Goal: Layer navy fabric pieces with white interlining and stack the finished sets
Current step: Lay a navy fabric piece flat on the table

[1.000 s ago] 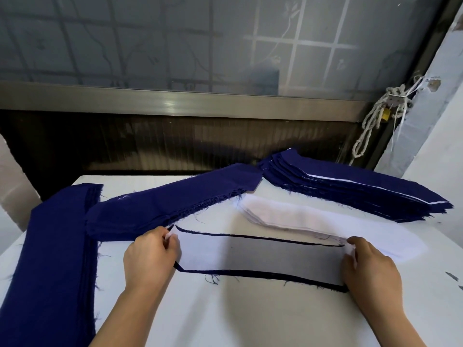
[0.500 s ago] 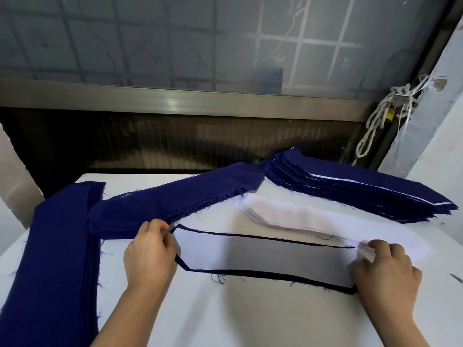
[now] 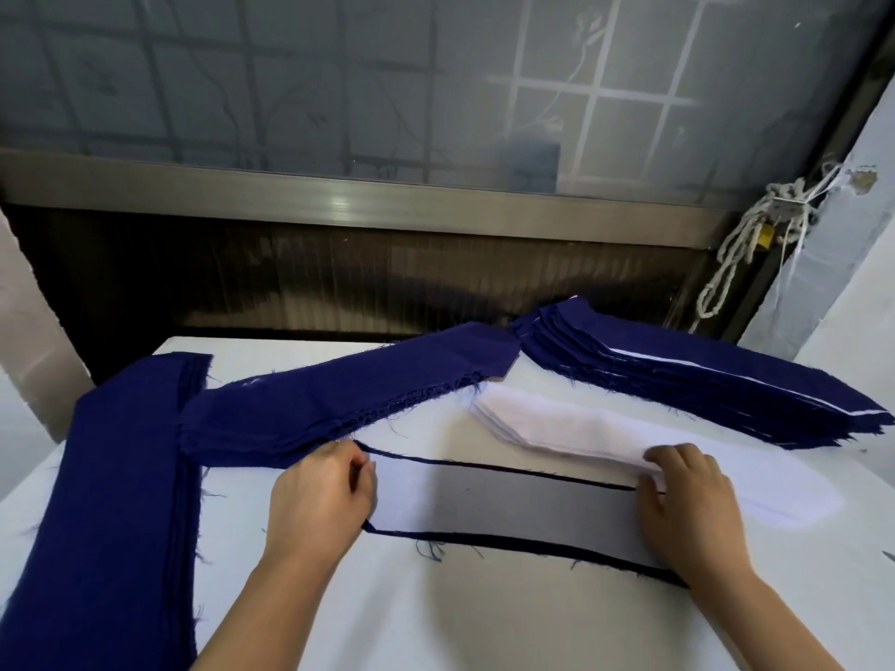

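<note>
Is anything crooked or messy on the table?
A little. The white lining sits unevenly on the navy piece: more navy shows along its near edge than its far one. Loose threads hang there too.

The widest bare stretch of the table is at the bottom middle of the frame, in front of the layered piece lying flat across the centre. A long navy pile fills the left edge, and a second navy pile slants across the middle left, meeting it. At upper right sits a navy stack, with a white stack just in front. A narrow bare gap separates the white stack from the slanting pile.
</note>
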Motion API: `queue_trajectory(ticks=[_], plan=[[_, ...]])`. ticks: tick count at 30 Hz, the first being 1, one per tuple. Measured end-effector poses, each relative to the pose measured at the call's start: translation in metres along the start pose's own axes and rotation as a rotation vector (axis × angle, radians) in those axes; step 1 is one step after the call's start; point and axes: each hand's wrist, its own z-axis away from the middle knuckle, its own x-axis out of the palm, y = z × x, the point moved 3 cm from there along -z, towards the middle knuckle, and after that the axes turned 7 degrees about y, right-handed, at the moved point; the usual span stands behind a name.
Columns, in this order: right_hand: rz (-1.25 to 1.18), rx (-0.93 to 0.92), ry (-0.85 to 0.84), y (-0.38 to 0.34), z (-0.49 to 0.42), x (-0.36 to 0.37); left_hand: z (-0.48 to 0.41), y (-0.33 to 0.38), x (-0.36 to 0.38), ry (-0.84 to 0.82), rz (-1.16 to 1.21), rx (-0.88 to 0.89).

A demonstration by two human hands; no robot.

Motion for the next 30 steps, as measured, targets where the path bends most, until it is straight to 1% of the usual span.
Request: queue_trajectory(ticks=[4,7,10,12,15,20,25,27,30], plan=[[-0.14,-0.163,-0.175,-0.043,-0.037,0.028,0.0,-0.002,0.0,-0.012,0.0,-0.004],[-0.213,-0.199,-0.305,-0.069,-0.063,0.048,0.0,-0.003,0.0,-0.017,-0.004,-0.002],[-0.157,-0.232,-0.375,-0.084,-0.077,0.062,0.0,-0.002,0.0,-0.019,-0.001,0.001],[-0.095,-0.272,-0.395,-0.089,-0.081,0.069,0.0,-0.003,0.001,-0.02,0.007,-0.003],[-0.06,-0.269,-0.43,-0.089,-0.083,0.075,0.0,-0.003,0.002,-0.027,0.005,-0.012],[-0.156,-0.147,-0.484,-0.078,-0.083,0.077,-0.001,-0.004,0.003,-0.031,0.002,-0.012],[-0.217,-0.121,-0.497,-0.076,-0.082,0.076,-0.002,-0.004,0.004,-0.024,0.004,-0.008],[-0.19,-0.179,-0.503,-0.079,-0.08,0.075,-0.002,-0.003,0.005,-0.021,0.005,-0.004],[-0.004,-0.353,-0.494,-0.086,-0.081,0.073,-0.001,-0.004,0.005,-0.019,0.005,0.0]])
